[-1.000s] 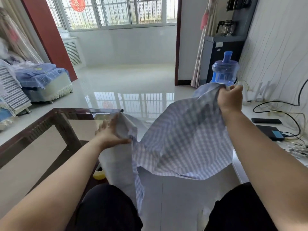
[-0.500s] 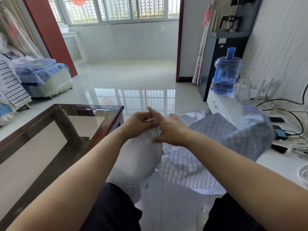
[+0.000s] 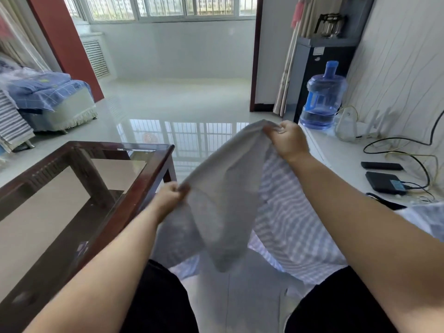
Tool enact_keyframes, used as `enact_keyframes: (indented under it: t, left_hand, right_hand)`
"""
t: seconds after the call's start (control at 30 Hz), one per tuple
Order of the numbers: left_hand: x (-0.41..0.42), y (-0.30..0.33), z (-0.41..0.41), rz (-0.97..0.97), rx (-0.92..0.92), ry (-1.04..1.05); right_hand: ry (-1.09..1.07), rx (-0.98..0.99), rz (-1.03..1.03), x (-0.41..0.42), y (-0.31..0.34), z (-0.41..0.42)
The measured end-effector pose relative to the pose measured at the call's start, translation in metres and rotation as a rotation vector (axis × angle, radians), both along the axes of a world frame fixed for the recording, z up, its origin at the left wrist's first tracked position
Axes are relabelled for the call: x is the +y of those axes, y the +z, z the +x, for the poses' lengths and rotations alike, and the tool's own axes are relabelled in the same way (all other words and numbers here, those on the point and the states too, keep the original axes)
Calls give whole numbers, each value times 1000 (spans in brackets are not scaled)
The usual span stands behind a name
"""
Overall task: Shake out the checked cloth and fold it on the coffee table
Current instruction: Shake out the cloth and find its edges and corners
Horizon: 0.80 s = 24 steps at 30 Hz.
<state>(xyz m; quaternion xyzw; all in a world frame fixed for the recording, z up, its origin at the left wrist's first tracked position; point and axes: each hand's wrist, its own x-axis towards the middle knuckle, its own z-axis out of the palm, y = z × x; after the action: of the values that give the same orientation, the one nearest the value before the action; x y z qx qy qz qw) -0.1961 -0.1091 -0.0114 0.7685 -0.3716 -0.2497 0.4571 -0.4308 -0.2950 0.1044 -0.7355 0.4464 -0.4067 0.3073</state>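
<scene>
The checked cloth (image 3: 286,219) hangs in the air in front of my knees, pale blue and white checks on one side, plain grey on the side facing me. My left hand (image 3: 169,197) pinches one edge low, beside the corner of the coffee table (image 3: 149,186). My right hand (image 3: 287,139) grips another part of the edge, higher and farther out. The grey side stretches between both hands and sags in folds toward the floor. The table is dark wood with a glass top and stands to my left.
A blue water bottle (image 3: 320,99) stands on the floor at the right by a dark dispenser (image 3: 310,73). A white low unit (image 3: 348,164) on the right carries cables, a black box (image 3: 384,182) and a remote. A sofa with blue covers (image 3: 48,97) sits far left.
My hands were together at the cloth's bunched middle half a second ago; now they have spread apart, right hand up and out, left hand down, pulling the cloth open.
</scene>
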Motion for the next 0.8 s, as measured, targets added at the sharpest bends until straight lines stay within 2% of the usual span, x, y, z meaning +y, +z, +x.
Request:
enact_keyframes:
  t: [0.03, 0.1, 0.13, 0.17, 0.27, 0.33, 0.4, 0.43, 0.5, 0.57, 0.63, 0.67, 0.73, 0.8]
  left_hand:
    - [0, 20, 7, -38, -71, 25]
    - [-3, 61, 17, -80, -176, 23]
    - [-5, 79, 18, -79, -187, 35]
    - [-10, 92, 19, -74, -120, 43]
    - [-24, 111, 12, -41, 205, 72]
    - [-34, 115, 5, 14, 346, 70]
    - [-41, 120, -2, 38, 418, 21]
    - [-44, 123, -5, 37, 440, -18]
    - [-48, 126, -11, 9, 473, -88]
    - [-50, 127, -12, 2, 508, -93]
    - [-50, 124, -11, -2, 594, -100]
    - [-49, 122, -12, -13, 644, -124]
    - [-46, 116, -22, -21, 667, -297]
    - [-35, 108, -44, 86, 488, -451]
  right_hand:
    - [-76, 212, -11, -10, -4, -10]
    - [-220, 771, -33, -19, -15, -25]
    - [-239, 933, -122, -17, -22, -26]
    - [-194, 964, -300, -9, -31, -23]
    - [222, 745, -977, 32, -69, 1]
    - [443, 788, -1191, 65, -100, 10]
    - [495, 856, -1250, 84, -123, 13]
    - [472, 862, -1254, 88, -129, 12]
    - [414, 740, -1205, 88, -128, 12]
    - [422, 475, -1162, 87, -112, 15]
    - [531, 213, -1116, 89, -91, 20]
    - [557, 116, -1042, 90, -80, 22]
    - [470, 13, -776, 87, -57, 27]
    - [305, 22, -529, 76, -36, 31]
